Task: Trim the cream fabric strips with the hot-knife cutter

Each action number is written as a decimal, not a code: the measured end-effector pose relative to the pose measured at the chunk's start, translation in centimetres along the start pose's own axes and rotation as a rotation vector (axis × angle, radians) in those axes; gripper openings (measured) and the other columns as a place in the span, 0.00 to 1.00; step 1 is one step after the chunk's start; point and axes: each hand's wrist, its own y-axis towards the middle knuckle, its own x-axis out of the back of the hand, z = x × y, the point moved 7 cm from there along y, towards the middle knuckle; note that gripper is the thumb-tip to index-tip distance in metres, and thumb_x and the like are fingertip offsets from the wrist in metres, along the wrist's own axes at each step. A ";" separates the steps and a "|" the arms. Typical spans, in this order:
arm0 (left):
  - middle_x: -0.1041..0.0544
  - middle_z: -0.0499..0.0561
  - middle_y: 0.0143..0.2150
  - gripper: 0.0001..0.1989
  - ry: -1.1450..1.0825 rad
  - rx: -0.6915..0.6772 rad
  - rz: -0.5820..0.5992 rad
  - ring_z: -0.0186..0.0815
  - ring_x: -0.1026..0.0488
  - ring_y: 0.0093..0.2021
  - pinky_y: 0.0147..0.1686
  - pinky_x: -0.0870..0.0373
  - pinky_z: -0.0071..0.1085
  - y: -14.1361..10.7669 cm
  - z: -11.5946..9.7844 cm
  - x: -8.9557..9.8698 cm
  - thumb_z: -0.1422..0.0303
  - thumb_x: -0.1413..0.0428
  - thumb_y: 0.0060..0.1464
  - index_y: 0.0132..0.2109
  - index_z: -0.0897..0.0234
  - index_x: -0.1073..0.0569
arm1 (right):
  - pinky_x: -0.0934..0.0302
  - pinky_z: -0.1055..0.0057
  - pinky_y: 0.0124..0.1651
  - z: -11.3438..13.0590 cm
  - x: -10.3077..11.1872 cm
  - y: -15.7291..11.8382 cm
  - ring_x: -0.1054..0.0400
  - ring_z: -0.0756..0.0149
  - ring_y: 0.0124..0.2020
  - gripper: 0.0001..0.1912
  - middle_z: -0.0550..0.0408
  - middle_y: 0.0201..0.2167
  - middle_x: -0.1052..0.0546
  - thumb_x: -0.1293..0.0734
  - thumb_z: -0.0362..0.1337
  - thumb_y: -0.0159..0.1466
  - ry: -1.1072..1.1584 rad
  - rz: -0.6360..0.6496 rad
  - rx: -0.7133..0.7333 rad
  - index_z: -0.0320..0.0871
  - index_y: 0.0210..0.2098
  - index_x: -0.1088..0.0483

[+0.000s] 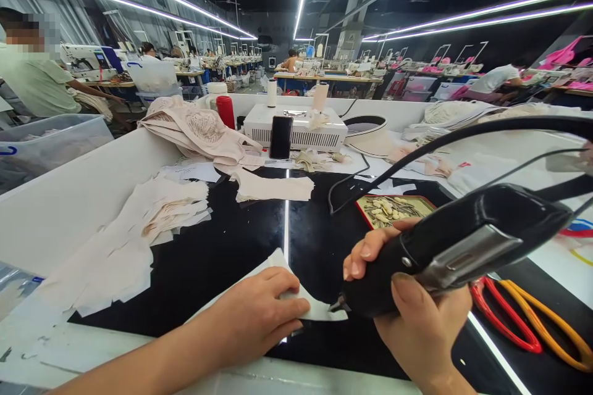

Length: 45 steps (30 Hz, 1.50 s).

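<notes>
My right hand (417,315) is wrapped around a black corded handheld tool (482,234) with a silver lever on its side. The tool's small metal tip touches the right end of a white fabric piece (319,307). My left hand (259,315) lies over the middle of that piece, its fingers curled together and gripping it against the black tabletop (194,284). Part of the fabric is hidden beneath this hand and forearm. Beyond my hands, a single pale fabric piece (275,188) lies flat. A pile of similar cut pieces (125,234) spreads along the left side.
Red-and-orange-handled scissors (509,321) lie at the right. A tray of seeds (393,208) sits behind the tool, whose cable (445,136) arches across the right. At the back are a phone (280,137), a white vented box (319,129) and a bra stack (194,129).
</notes>
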 end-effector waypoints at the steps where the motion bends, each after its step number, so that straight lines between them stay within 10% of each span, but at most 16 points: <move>1: 0.26 0.54 0.51 0.07 0.000 0.001 0.001 0.40 0.25 0.49 0.50 0.25 0.33 0.0 0.0 0.0 0.72 0.41 0.67 0.51 0.61 0.26 | 0.29 0.65 0.29 -0.1 -0.1 0.1 0.28 0.65 0.27 0.17 0.59 0.33 0.24 0.25 0.43 0.66 0.007 -0.004 0.001 0.51 0.52 0.30; 45: 0.27 0.56 0.51 0.11 -0.004 0.045 -0.041 0.43 0.26 0.52 0.52 0.23 0.37 -0.2 0.5 -0.1 0.68 0.38 0.66 0.54 0.58 0.22 | 0.30 0.66 0.29 -3.0 -3.3 1.7 0.30 0.67 0.27 0.17 0.60 0.32 0.26 0.26 0.42 0.66 -0.001 0.013 -0.021 0.50 0.50 0.32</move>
